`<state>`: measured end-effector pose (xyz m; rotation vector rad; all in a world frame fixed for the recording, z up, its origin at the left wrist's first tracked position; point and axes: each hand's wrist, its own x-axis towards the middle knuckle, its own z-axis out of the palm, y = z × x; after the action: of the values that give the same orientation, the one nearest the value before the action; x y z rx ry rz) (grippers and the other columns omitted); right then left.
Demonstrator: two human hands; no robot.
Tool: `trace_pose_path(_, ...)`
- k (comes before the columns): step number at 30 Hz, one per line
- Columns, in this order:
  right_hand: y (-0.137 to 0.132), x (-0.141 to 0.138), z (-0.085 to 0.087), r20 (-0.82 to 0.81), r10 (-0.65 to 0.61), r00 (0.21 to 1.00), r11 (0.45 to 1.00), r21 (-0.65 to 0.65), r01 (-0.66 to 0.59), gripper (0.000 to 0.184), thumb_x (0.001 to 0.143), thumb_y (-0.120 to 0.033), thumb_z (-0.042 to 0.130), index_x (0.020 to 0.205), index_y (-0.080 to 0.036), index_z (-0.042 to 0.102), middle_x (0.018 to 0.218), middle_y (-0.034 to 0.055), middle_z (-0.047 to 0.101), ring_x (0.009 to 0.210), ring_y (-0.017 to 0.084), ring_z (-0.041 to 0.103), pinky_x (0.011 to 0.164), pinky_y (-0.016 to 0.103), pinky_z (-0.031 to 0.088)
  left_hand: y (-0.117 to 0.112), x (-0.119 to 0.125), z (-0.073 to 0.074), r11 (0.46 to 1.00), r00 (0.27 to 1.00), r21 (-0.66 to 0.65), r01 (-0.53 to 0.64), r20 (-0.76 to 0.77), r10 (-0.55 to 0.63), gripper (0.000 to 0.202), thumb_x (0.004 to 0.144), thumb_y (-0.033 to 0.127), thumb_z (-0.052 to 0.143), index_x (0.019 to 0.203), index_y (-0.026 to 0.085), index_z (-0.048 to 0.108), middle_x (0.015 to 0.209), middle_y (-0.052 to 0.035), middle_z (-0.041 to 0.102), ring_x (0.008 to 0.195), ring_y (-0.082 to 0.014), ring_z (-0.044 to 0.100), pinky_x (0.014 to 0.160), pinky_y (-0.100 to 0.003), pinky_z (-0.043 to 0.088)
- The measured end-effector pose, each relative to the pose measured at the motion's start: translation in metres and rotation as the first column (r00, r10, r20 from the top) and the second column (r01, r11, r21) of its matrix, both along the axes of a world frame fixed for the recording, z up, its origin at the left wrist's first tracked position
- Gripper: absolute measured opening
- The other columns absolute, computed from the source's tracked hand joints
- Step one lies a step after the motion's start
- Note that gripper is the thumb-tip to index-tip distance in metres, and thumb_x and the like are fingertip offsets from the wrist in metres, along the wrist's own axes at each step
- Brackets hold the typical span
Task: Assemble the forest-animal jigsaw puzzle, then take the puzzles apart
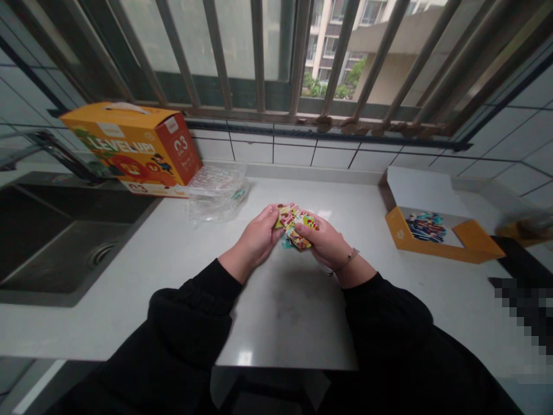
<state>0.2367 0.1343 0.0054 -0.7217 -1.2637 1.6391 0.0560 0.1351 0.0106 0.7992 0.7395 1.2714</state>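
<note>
Both my hands are together above the white counter, closed around a bunch of colourful puzzle pieces in yellow, pink and red. My left hand grips the bunch from its left side, thumb on top. On the other side my right hand, with a thin bracelet at the wrist, presses its thumb onto the upper pieces. A few teal pieces show at the lower edge of the bunch. The fingers underneath are hidden by the pieces and the hands.
An orange carton stands at the back left beside crumpled clear plastic bags. Left of it is a dark sink. An open orange box with several pieces inside lies at the right. Window bars rise behind the counter.
</note>
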Motion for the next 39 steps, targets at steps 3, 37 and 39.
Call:
trace_pose_path(3, 0.001, 0.001, -0.003, 0.019, 0.000, 1.000, 1.000, -0.013, 0.000, 0.054, 0.083, -0.056, 0.093, 0.125, -0.027, 0.075, 0.122, 0.0075, 0.082, 0.109, 0.027, 0.077, 0.100, 0.043, 0.063, -0.002, 0.001, -0.009, 0.995, 0.991, 0.095, 0.040, -0.129, -0.028, 0.036, 0.104, 0.054, 0.071, 0.122, 0.023, 0.071, 0.123, -0.0066, 0.076, 0.114, -0.0205, 0.072, 0.097, -0.030, 0.060)
trace_pose_path(37, 0.013, 0.019, 0.014, -0.096, -0.407, 0.908, 0.913, -0.086, 0.400, 0.057, 0.086, -0.078, 0.077, 0.118, -0.031, 0.071, 0.130, 0.0063, 0.076, 0.117, 0.026, 0.072, 0.083, 0.036, 0.064, -0.002, -0.011, 0.003, 0.991, 0.850, 0.132, 0.030, -0.525, 0.044, 0.024, 0.098, 0.041, 0.077, 0.091, 0.019, 0.069, 0.078, -0.0055, 0.077, 0.058, -0.0147, 0.065, 0.052, -0.024, 0.044)
trace_pose_path(39, 0.013, 0.022, 0.014, -0.137, -0.363, 0.922, 0.930, -0.120, 0.348, 0.060, 0.084, -0.079, 0.079, 0.120, -0.031, 0.071, 0.131, 0.0061, 0.076, 0.122, 0.027, 0.071, 0.086, 0.036, 0.065, 0.000, -0.012, 0.005, 0.999, 0.948, 0.053, 0.009, -0.319, 0.008, 0.021, 0.103, 0.038, 0.072, 0.098, 0.018, 0.066, 0.090, -0.0086, 0.080, 0.067, -0.0161, 0.073, 0.055, -0.023, 0.053)
